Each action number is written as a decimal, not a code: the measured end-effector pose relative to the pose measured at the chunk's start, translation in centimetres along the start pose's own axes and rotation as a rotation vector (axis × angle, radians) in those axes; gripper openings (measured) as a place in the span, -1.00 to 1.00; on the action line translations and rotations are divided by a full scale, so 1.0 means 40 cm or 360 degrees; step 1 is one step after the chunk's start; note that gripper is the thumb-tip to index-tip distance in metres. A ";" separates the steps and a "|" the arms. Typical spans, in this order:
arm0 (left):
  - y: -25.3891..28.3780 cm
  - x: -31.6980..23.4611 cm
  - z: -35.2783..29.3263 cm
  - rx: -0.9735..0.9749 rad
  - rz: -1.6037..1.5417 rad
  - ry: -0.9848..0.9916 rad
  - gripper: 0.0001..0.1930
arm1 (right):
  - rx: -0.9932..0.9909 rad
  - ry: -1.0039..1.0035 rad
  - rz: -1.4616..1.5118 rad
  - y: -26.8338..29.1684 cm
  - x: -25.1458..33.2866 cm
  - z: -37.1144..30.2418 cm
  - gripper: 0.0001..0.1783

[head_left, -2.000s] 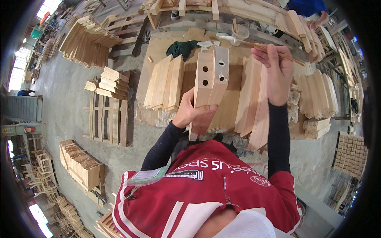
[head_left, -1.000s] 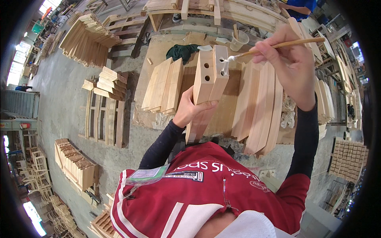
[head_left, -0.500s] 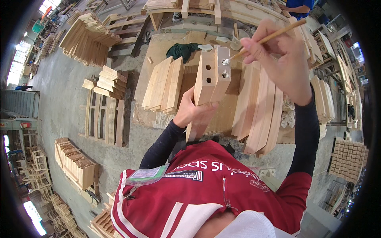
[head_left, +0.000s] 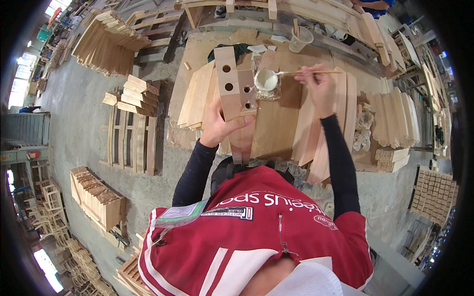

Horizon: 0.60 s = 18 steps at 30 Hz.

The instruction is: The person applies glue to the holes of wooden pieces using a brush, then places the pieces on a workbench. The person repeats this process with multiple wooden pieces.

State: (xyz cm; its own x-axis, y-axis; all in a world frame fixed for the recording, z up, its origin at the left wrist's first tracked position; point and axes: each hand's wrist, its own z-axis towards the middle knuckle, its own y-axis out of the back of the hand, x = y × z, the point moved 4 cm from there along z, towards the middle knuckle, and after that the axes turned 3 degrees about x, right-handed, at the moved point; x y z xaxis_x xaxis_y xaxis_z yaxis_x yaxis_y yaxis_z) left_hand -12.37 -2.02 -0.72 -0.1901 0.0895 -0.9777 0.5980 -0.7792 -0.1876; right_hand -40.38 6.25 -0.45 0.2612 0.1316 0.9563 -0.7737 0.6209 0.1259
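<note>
My left hand (head_left: 217, 124) grips two pale wooden pieces side by side, held up at a slant. The taller wooden piece (head_left: 228, 104) has two round dark holes in its end face. On the shorter wooden piece (head_left: 244, 79), two holes show white smears around them. Between the fingers of my right hand (head_left: 320, 89) is a thin wooden stick (head_left: 291, 73), held nearly level. Its white-coated tip is at the rim of a small cup (head_left: 267, 80) of white paste, right of the wooden pieces. The cup stands on a stained patch of the board.
Cut boards lie left (head_left: 196, 106) and right (head_left: 323, 118) of the work board (head_left: 271, 126). Behind the cup stands a translucent plastic tub (head_left: 300, 40) with a stick in it. A dark green cloth (head_left: 242, 49) lies behind the held pieces. Wooden pallets (head_left: 129, 143) stand left.
My right hand has moved down and away from the holes, bringing the stick's tip to the cup. My left hand has shifted the wooden pieces left, uncovering the cup.
</note>
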 end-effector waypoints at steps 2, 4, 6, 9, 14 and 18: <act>0.006 0.001 -0.008 -0.0010 -0.0012 0.0032 -0.31 | -0.0005 -0.0052 0.0042 -0.044 -0.114 -0.031 -0.83; 0.004 -0.003 -0.014 -0.0004 -0.0037 0.0077 -0.31 | -0.0085 -0.0018 -0.0139 -0.077 -0.206 -0.052 -0.82; 0.001 -0.020 -0.019 -0.0001 -0.0074 0.0134 -0.32 | -0.0128 -0.0044 -0.0224 -0.102 -0.245 -0.067 -0.80; 0.004 -0.024 -0.022 0.0016 -0.0098 0.0113 -0.33 | -0.0162 -0.0169 -0.0126 -0.129 -0.270 -0.093 -0.79; 0.014 -0.016 -0.029 -0.0059 -0.0114 0.0140 -0.35 | -0.0442 -0.0525 0.0680 -0.124 -0.303 -0.121 -0.86; 0.017 -0.005 -0.026 -0.0062 -0.0127 0.0157 -0.35 | -0.0515 -0.0695 0.1023 -0.113 -0.321 -0.127 -0.85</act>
State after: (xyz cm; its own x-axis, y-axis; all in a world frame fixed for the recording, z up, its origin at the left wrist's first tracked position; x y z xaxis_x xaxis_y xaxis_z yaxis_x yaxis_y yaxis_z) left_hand -11.13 -1.91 -0.77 -0.1620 0.2120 -0.9637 0.6142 -0.7427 -0.2666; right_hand -37.31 5.67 -14.63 -0.4719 0.2656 0.8407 -0.4743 0.7273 -0.4961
